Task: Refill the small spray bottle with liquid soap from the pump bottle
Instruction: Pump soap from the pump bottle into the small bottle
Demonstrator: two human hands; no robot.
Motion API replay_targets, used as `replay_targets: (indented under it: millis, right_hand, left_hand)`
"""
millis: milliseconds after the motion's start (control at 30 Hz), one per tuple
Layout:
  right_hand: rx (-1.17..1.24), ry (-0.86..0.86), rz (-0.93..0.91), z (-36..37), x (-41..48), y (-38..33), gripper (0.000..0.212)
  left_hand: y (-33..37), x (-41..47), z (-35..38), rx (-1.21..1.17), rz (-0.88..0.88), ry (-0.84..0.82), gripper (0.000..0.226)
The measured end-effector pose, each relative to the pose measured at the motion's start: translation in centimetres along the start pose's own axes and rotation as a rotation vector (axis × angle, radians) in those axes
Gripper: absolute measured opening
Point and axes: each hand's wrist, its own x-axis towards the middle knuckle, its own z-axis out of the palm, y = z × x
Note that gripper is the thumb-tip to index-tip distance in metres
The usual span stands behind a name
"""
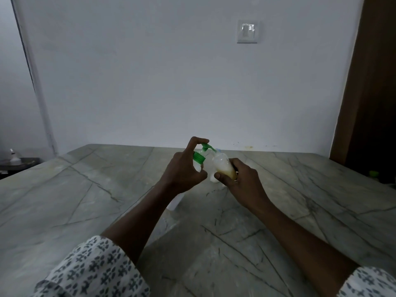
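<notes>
My left hand [182,168] grips a clear pump bottle [203,162] with a green collar and green pump head, its forefinger curled over the pump top. The green nozzle points right, at the mouth of a small clear bottle [222,167]. My right hand [240,179] holds that small bottle tilted, its open end toward the nozzle. Yellowish liquid fills its lower part. Both bottles are held above the marble table [107,200]. A white cap-like piece [174,203] lies on the table, partly hidden behind my left wrist.
The grey veined marble table runs back to a white wall with a switch plate [248,31]. A dark wooden door frame [364,82] stands at the right. A small white bottle [14,157] sits on a dark surface at the far left.
</notes>
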Motion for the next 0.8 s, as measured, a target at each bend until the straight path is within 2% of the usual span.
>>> replay_targets:
  millis: [400, 633, 800]
  right_hand:
    - [-0.011, -0.011, -0.005, 0.23, -0.08, -0.1, 0.054]
    - [-0.004, 0.001, 0.019, -0.01, -0.01, -0.05, 0.05]
    - [-0.013, 0.001, 0.011, -0.02, -0.08, 0.0, 0.05]
  left_hand:
    - [0.06, -0.02, 0.2, 0.01, -0.03, 0.053, 0.055]
    - [0.19, 0.03, -0.01, 0.017, -0.041, -0.017, 0.069]
    - [0.21, -0.01, -0.16, 0.015, -0.035, -0.015, 0.066]
